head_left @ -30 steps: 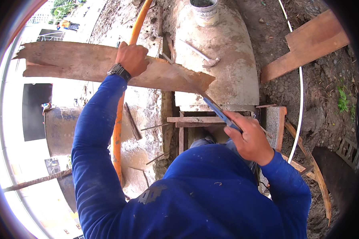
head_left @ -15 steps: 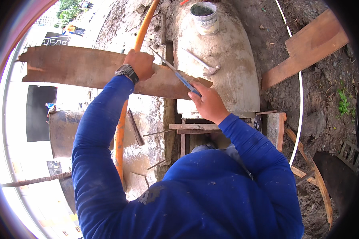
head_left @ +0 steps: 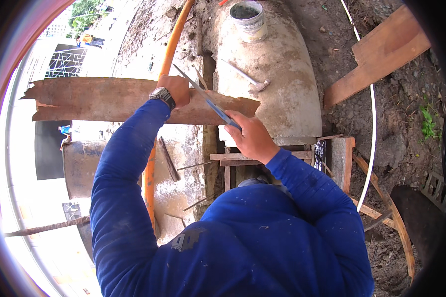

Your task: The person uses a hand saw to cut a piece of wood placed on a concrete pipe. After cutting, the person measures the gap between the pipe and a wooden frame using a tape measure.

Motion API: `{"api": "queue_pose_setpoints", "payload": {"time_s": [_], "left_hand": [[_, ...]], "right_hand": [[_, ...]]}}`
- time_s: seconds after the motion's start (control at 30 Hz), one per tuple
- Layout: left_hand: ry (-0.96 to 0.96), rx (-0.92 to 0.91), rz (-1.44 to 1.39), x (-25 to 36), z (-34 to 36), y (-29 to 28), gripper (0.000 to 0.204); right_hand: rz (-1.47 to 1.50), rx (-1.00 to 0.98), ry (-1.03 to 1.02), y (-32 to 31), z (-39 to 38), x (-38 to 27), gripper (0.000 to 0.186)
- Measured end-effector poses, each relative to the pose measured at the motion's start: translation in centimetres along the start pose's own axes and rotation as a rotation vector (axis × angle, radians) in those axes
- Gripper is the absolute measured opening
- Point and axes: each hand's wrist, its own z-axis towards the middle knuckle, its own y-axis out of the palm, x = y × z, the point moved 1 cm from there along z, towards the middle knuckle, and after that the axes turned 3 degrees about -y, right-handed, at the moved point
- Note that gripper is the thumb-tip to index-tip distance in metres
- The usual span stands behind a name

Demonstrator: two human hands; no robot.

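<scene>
My left hand point(head_left: 175, 91) is closed on a long wooden board point(head_left: 94, 98) with jagged ends, lying crosswise by the orange pipe point(head_left: 176, 37). My right hand point(head_left: 250, 133) grips a long, narrow blade tool point(head_left: 208, 100) with a blue handle; its blade angles up and left across the board, near my left hand. Beyond the board, a claw hammer point(head_left: 248, 74) lies on a rounded concrete surface point(head_left: 275, 109), with a grimy bucket point(head_left: 248, 27) behind it.
Wooden crosspieces point(head_left: 257, 157) span the gap below me. At right are plywood point(head_left: 376, 59), a white pipe point(head_left: 373, 123), splintered timber point(head_left: 396, 218) and soil. At left are a large dark drum point(head_left: 82, 168), rods and small figures of people point(head_left: 86, 39) in the distance.
My right hand has moved up and left with the blade, which now lies further across the board. The board and my left hand sit slightly lower in the view.
</scene>
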Motion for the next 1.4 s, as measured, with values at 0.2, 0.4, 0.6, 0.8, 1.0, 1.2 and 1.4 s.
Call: {"api": "queue_pose_setpoints", "payload": {"time_s": [0.2, 0.4, 0.6, 0.8, 1.0, 1.2, 1.4], "left_hand": [[0.018, 0.026, -0.027, -1.8, 1.1, 2.6, 0.023], [0.152, 0.158, 0.088, -0.8, 0.8, 2.4, 0.022], [0.147, 0.212, 0.123, -0.2, 1.9, -0.3, 0.022], [0.104, 0.135, 0.059, -2.6, 2.5, 3.9, 0.022], [0.257, 0.361, 0.041, -0.2, 2.3, 0.8, 0.019], [0.142, 0.204, 0.128, -2.0, 3.2, 2.1, 0.022], [0.103, 0.016, 0.114, -1.9, 4.3, 3.4, 0.032]], "right_hand": [[0.136, -0.003, 0.005, -4.4, -5.7, -2.1, 0.042], [0.053, -0.102, 0.135, -5.2, -4.7, -4.8, 0.042], [-0.037, 0.169, -0.229, -1.3, 2.9, 1.1, 0.037], [-0.028, -0.046, 0.011, -7.0, -6.9, -3.8, 0.042], [-0.056, -0.075, 0.105, -3.7, 0.1, -2.1, 0.039], [-0.118, 0.001, 0.04, -0.9, 3.6, 1.3, 0.036], [-0.153, 0.039, -0.004, -0.4, 1.2, 0.9, 0.038]]}}
